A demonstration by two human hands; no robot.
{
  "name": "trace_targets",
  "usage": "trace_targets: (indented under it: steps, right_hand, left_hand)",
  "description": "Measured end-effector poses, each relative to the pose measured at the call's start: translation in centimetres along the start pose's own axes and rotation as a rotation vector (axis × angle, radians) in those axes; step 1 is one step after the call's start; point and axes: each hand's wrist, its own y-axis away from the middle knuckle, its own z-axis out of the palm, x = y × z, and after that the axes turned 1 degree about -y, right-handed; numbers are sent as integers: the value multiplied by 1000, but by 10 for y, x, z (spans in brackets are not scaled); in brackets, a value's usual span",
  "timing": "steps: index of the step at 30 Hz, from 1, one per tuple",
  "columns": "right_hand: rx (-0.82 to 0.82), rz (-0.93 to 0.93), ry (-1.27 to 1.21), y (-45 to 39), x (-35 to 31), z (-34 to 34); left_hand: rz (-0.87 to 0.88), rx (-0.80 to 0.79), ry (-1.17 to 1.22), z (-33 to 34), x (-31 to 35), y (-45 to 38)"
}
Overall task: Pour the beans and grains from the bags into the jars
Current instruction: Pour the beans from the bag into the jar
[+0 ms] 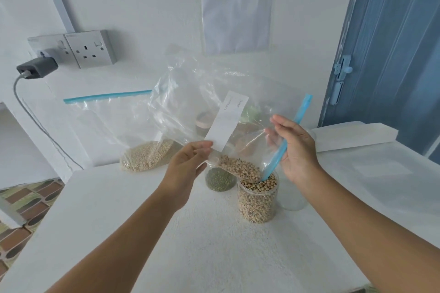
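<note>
Tilting bag (204,112) between both hands, over jar (258,200)

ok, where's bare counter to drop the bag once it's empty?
Bare counter in front of the bean jar, between the forearms, and left of the green jar. Crowded behind: jars and the grain bag cluster at the wall.

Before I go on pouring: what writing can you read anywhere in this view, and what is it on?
"Date" and "Contents": on the white label strip of the clear bag held over the jar of beans.
Numbered lines 1 to 5: on the paper sheet taped to the wall; too small and blurred to quote.
Wall socket: no readable text.
</note>
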Motion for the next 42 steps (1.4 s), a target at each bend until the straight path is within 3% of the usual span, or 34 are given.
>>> trace_targets:
  steps: [13, 19, 23, 36, 42]
  right_hand:
    - [-15, -10, 72, 3, 2, -24]
    - [-200, -134, 456, 12, 9, -29]
    - [-249, -126, 547, 10, 12, -34]
    - [-188, -48, 341, 13, 12, -35]
    - [-185, -44, 303, 13, 16, -39]
  left_hand:
    - [88, 33, 1, 13, -2, -8]
    - [86, -16, 2, 25, 5, -6]
    - [90, -15, 24, 28, 7, -8]
    - [179, -34, 124, 30, 15, -8]
    - [-13, -148, 82, 25, -12, 2]
